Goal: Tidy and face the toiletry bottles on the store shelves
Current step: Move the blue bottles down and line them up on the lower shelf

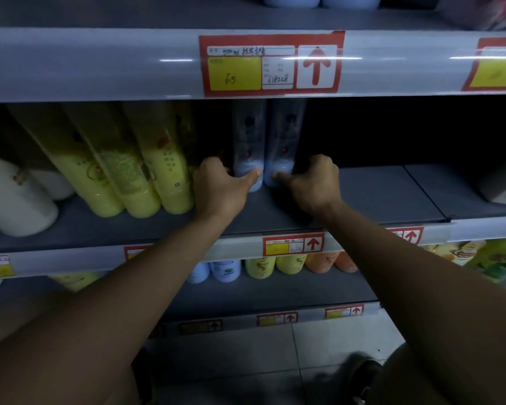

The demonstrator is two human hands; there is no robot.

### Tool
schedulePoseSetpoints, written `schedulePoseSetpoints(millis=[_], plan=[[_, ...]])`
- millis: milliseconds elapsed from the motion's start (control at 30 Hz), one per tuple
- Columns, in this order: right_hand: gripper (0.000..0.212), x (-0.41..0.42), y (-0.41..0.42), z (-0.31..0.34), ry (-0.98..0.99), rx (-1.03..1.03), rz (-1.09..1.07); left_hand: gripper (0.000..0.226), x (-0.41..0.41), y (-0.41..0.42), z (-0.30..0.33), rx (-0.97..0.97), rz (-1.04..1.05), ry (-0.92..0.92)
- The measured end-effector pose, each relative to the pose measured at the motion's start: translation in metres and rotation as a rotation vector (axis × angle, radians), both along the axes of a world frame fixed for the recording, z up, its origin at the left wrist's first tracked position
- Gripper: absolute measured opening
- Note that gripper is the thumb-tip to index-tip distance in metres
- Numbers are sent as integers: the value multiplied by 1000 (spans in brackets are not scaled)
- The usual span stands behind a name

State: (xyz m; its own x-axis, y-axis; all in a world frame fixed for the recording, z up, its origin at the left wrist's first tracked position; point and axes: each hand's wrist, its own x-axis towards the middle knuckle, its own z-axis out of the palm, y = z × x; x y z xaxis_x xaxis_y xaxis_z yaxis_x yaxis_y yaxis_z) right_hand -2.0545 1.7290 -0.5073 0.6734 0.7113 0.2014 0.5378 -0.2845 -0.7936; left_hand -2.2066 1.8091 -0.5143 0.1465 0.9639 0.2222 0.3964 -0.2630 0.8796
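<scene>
On the left of the shelf (377, 197) stand white bottles (15, 197), then yellow bottles (146, 171). In the middle, the left hand (219, 185) grips the left blue bottle (249, 147), fingers curled around its base. The right hand (313, 182) grips the right blue bottle (285, 141) the same way. The two bottles touch. Both are tall and held low, so a quick pull could tip them backwards.
</scene>
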Motion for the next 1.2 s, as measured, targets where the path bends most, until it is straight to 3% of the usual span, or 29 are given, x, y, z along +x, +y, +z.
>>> schedulePoseSetpoints(millis=[467,633,733,833,1033,1200], plan=[[44,2,3,6,-11,-43,4,51,-2,-3,8,-3,27,20],[44,3,2,9,-23,-71,31,66,-2,3,-2,-6,6,3],[40,3,0,11,-61,-117,75,45,-2,3,-4,-79,-66,-24],[41,5,-2,12,-131,-180,140,49,-4,1,-5,-96,-140,-46],[51,2,-20,18,-257,-250,164,53,-15,-16,8,6,-158,6],[50,-9,-51,39,-312,-194,178,43,-31,-39,22,207,-159,7]])
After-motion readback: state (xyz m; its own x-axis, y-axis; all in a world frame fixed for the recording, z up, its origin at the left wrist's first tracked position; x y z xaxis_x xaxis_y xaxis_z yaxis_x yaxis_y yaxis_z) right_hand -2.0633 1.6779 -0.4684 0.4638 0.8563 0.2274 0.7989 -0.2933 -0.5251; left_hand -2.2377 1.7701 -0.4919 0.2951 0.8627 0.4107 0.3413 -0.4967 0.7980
